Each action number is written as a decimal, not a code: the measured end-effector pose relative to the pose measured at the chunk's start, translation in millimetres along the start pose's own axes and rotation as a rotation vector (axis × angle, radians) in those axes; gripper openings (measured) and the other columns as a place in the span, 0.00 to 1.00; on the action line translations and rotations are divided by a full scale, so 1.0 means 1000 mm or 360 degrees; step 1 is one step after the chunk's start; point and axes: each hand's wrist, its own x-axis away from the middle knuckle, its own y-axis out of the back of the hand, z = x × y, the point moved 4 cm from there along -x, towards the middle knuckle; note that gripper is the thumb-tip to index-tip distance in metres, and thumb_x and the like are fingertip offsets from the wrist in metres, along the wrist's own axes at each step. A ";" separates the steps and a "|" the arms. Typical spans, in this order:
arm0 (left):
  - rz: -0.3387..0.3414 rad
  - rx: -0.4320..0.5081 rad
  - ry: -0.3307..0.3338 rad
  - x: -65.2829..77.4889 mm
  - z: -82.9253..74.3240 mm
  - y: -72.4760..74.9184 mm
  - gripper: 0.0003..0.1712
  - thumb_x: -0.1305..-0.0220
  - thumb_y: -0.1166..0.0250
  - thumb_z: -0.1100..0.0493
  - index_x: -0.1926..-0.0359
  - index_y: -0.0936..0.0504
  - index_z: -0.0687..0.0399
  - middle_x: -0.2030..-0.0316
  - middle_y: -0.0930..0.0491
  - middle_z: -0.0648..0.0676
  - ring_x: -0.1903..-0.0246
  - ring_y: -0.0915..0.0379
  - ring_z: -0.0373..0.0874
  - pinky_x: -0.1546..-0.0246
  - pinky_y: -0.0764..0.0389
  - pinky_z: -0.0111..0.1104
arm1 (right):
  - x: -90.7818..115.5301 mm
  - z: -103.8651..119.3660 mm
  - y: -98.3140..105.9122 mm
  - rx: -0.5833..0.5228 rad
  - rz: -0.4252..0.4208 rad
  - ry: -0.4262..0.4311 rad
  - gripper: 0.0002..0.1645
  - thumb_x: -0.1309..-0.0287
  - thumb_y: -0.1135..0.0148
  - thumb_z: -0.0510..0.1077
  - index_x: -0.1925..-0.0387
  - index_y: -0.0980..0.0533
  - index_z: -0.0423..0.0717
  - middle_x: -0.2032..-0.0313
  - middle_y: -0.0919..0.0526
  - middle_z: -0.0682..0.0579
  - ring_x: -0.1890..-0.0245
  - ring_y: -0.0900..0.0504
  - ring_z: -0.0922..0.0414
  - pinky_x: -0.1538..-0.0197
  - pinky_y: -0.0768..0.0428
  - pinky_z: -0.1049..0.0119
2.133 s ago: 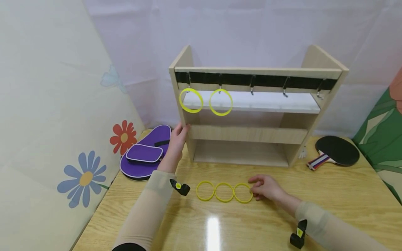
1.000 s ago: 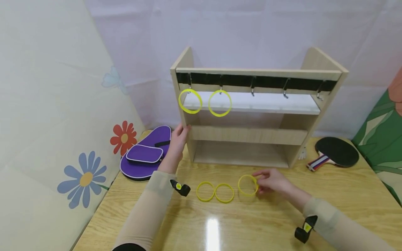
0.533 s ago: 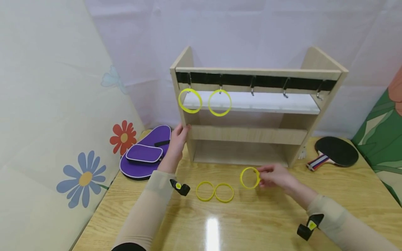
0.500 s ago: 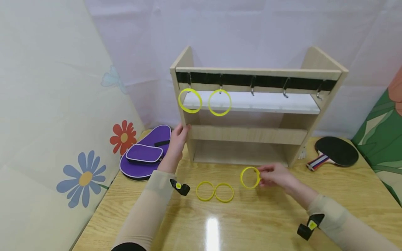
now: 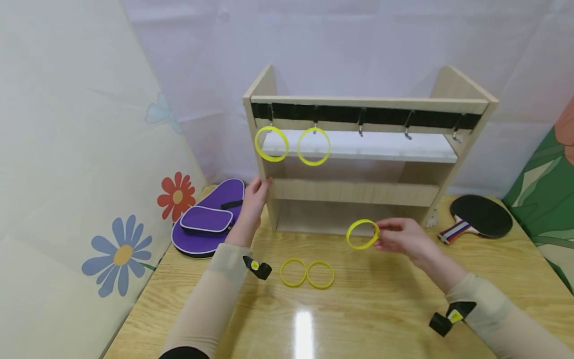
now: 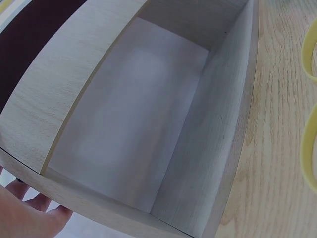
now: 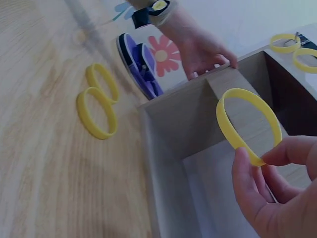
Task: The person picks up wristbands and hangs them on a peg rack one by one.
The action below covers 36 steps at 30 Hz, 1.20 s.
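Note:
My right hand [image 5: 403,239] pinches a thin yellow ring [image 5: 360,247] by its right side, above the table and in front of the shelf's bottom compartment. In the right wrist view, the thumb and fingertips meet at the lower rim of this ring [image 7: 224,123]. My left hand [image 5: 253,202] grips the left side panel of the wooden shelf [image 5: 354,193]; the left wrist view has its fingers [image 6: 60,214] at the panel's outer edge. Two yellow rings hang from the two leftmost hooks: one ring [image 5: 271,159] and another ring [image 5: 314,164]. Two more rings [image 5: 320,287] lie side by side on the table.
Further right on the shelf's black strip [image 5: 385,118] are three bare metal hooks [image 5: 360,130]. A purple paddle case [image 5: 206,220] lies left of the shelf on the wooden table [image 5: 251,319]. At the right lies a black table tennis paddle [image 5: 482,216]. Walls stand behind and left.
My right hand has picked up the rightmost of three rings from the table, raised it and moved it back and right towards the shelf. My left hand stays on the side panel.

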 end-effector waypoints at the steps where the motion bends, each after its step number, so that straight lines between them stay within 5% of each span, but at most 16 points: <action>1: -0.0005 0.0001 0.0000 0.000 0.000 0.000 0.25 0.27 0.48 0.55 0.32 0.29 0.54 0.43 0.24 0.62 0.55 0.28 0.39 0.45 0.29 0.36 | 0.001 0.003 0.001 -0.0020 0.0002 0.0006 0.18 0.37 0.47 0.28 0.47 0.30 0.23 0.68 0.16 0.51 0.69 0.14 0.60 0.59 0.15 0.67; 5: -0.0013 -0.0007 -0.0011 0.000 0.000 0.000 0.25 0.28 0.48 0.55 0.33 0.28 0.51 0.47 0.22 0.59 0.57 0.27 0.37 0.48 0.27 0.35 | 0.003 0.014 0.003 -0.0094 0.0017 0.0049 0.11 0.37 0.47 0.28 0.55 0.24 0.37 0.68 0.16 0.51 0.68 0.14 0.60 0.59 0.15 0.68; 13: -0.0005 -0.0014 -0.0004 -0.001 0.000 0.000 0.25 0.28 0.49 0.54 0.32 0.28 0.52 0.45 0.23 0.60 0.55 0.28 0.39 0.46 0.28 0.36 | 0.009 0.042 0.003 -0.0217 -0.0028 0.0119 0.12 0.35 0.45 0.29 0.60 0.22 0.47 0.66 0.15 0.53 0.66 0.13 0.59 0.58 0.15 0.68; 21: 0.0015 0.0011 -0.0013 0.001 -0.001 0.000 0.26 0.28 0.49 0.54 0.30 0.30 0.50 0.42 0.24 0.61 0.52 0.28 0.41 0.43 0.29 0.38 | 0.014 0.071 0.000 -0.0448 -0.0055 0.0216 0.12 0.35 0.43 0.29 0.60 0.19 0.46 0.64 0.15 0.52 0.65 0.13 0.57 0.58 0.15 0.66; 28: 0.0005 -0.0008 0.0001 0.001 -0.001 -0.001 0.26 0.28 0.49 0.54 0.32 0.29 0.51 0.42 0.24 0.61 0.52 0.29 0.41 0.44 0.29 0.37 | 0.015 0.090 -0.005 -0.0414 -0.0110 0.0308 0.10 0.35 0.40 0.34 0.60 0.18 0.50 0.63 0.14 0.53 0.64 0.13 0.58 0.57 0.15 0.66; 36: 0.0001 0.0001 -0.0002 0.002 -0.002 -0.002 0.26 0.28 0.50 0.55 0.31 0.29 0.50 0.43 0.24 0.60 0.54 0.28 0.40 0.46 0.29 0.36 | 0.012 0.117 -0.020 -0.0535 -0.0175 0.0379 0.12 0.38 0.35 0.36 0.53 0.20 0.44 0.60 0.15 0.52 0.62 0.14 0.58 0.55 0.16 0.66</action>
